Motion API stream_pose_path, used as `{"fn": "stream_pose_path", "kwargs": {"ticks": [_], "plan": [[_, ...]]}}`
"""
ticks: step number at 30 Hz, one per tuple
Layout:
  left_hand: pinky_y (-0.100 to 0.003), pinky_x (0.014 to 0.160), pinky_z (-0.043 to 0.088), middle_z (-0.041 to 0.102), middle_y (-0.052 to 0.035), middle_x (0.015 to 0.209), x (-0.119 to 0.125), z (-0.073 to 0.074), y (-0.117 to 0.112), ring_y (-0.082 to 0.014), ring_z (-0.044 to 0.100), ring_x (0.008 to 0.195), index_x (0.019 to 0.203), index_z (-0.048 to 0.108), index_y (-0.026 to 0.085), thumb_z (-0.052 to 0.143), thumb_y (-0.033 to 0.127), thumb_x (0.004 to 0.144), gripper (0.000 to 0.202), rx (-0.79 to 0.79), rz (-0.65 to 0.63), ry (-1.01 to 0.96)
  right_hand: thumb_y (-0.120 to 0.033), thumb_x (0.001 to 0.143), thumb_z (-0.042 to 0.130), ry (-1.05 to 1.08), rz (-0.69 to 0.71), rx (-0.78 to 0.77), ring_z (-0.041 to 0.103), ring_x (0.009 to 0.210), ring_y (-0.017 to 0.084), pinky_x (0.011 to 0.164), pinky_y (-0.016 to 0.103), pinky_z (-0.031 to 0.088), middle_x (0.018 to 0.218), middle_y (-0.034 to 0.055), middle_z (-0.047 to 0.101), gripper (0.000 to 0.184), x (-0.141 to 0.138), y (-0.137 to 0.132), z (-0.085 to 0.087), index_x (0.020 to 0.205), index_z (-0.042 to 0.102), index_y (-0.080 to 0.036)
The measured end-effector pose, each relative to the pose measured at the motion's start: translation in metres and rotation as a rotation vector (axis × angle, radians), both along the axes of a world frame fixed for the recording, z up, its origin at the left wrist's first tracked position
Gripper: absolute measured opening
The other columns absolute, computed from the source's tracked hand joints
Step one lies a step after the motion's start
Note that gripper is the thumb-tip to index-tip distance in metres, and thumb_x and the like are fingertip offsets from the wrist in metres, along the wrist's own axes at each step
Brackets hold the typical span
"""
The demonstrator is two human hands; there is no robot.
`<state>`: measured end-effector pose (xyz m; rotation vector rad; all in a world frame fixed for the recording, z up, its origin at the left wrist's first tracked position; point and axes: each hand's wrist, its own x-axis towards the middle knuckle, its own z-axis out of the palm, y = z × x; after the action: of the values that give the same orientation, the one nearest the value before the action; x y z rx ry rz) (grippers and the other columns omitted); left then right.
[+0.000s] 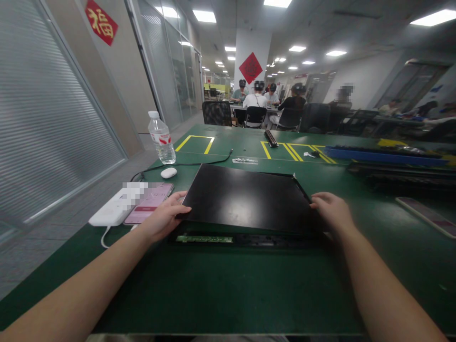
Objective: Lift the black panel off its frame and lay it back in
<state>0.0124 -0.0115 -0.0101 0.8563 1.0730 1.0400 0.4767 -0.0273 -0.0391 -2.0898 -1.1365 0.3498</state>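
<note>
A flat, glossy black panel (245, 197), like a display screen, is tilted with its near edge raised above a black frame (278, 241) on the green table (235, 294). My left hand (166, 216) grips the panel's left edge, thumb on top and the other fingers partly hidden. At the right edge, my right hand (331, 211) is closed with its fingertips pinching the panel's side; the frame's side rail (302, 186) shows close by. Along the frame's near side lies a strip of green circuit board (204, 239). The panel covers most of the frame's inside.
Left of the panel are a power bank (112, 209), a phone (149, 204), a white earbud case (168, 173) and a water bottle (162, 137). A black cable (185, 165) runs behind. Long blue and black parts (384, 156) and another phone (427, 216) lie right. People sit farther back.
</note>
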Motion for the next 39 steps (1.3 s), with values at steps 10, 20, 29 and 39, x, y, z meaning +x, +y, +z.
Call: {"fn": "stream_pose_path", "kwargs": {"ticks": [10,20,29,39], "plan": [[-0.032,0.073,0.056,0.077,-0.0032,0.092,-0.0018,-0.0043,0.0013,-0.0252,0.075,0.087,0.106,0.064,0.022,0.08,0.011,0.058,0.052,0.03,-0.027,0.045,-0.037,0.075,0.06,-0.058,0.022,-0.009,0.07,0.08,0.026,0.07,0.034,0.046,0.075,0.0061,0.076,0.029,-0.0043,-0.0015,0.0037,0.093,0.076,-0.022],[-0.028,0.071,0.058,0.08,-0.0059,0.1,0.001,0.0004,-0.001,-0.0258,0.076,0.093,0.113,0.069,0.018,0.081,0.008,0.056,0.06,0.032,-0.025,0.024,-0.035,0.075,0.055,-0.067,0.054,-0.003,0.07,0.083,0.026,0.071,0.034,0.047,0.078,0.0047,0.076,0.033,-0.0034,-0.0022,0.0024,0.097,0.077,-0.024],[-0.027,0.074,0.058,0.079,-0.0087,0.112,-0.0012,-0.002,0.0005,-0.0266,0.075,0.101,0.127,0.064,0.018,0.082,0.009,0.058,0.072,0.035,-0.067,0.029,-0.038,0.076,0.056,-0.053,0.057,-0.007,0.069,0.076,0.025,0.068,0.035,0.049,0.081,0.007,0.077,0.038,0.0019,-0.0005,-0.0023,0.103,0.078,-0.021],[-0.03,0.076,0.057,0.079,-0.0097,0.112,0.0006,0.001,-0.0023,-0.0288,0.074,0.102,0.131,0.063,0.019,0.08,0.011,0.059,0.074,0.036,-0.058,0.053,-0.038,0.075,0.059,-0.04,0.046,0.011,0.069,0.073,0.025,0.069,0.036,0.05,0.08,0.0073,0.077,0.038,0.002,0.0001,-0.0037,0.105,0.077,-0.022]]}}
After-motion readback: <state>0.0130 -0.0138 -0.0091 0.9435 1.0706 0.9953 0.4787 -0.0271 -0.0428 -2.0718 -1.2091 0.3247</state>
